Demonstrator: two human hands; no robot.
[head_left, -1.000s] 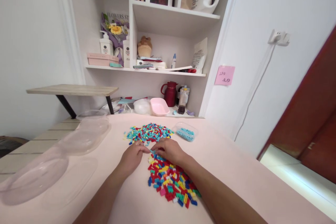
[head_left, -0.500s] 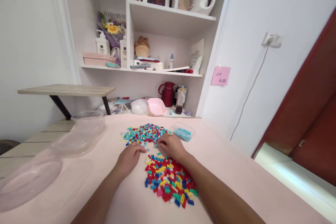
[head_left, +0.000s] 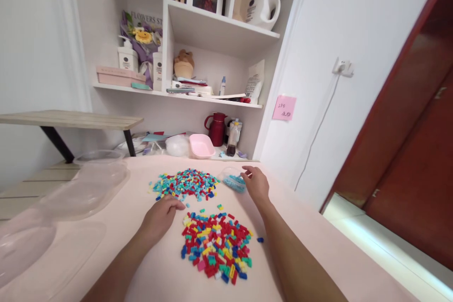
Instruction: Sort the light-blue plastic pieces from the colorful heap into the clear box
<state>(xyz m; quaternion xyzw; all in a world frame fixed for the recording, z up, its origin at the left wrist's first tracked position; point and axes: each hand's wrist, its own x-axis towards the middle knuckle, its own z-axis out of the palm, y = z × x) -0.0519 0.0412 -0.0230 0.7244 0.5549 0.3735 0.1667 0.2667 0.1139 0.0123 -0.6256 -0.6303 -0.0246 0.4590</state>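
Taking the near pile of mixed-colour plastic bricks (head_left: 216, 247) as the middle of the clock, the bare right hand (head_left: 256, 183) is at one o'clock, at the right side of a small clear plastic container (head_left: 224, 177) with light-blue plastic bricks (head_left: 234, 183) in it. Its fingers are bent toward the container and hide part of that side — whether they pinch a brick I cannot tell.

The bare left hand (head_left: 162, 214) rests at ten o'clock on the pale pink tabletop (head_left: 155, 269), just beside the near edge of a second, finer pile of multicoloured plastic bricks (head_left: 187, 183) at eleven. Its fingers are loosely curled, with thumb and forefinger pointing toward the gap between the piles; I cannot tell whether anything is between them.

A few loose bricks lie in that gap, and a single dark-blue plastic brick (head_left: 260, 239) sits apart at three o'clock.

Clear oval plastic trays (head_left: 83, 193) take up the table from nine to ten o'clock, near a wooden stand with black legs (head_left: 71, 120). Toward twelve, beyond the finer pile, are a pink rectangular plastic basin (head_left: 201, 146), a dark-red jug (head_left: 217, 130) and a clear bottle of dark liquid (head_left: 232, 141).
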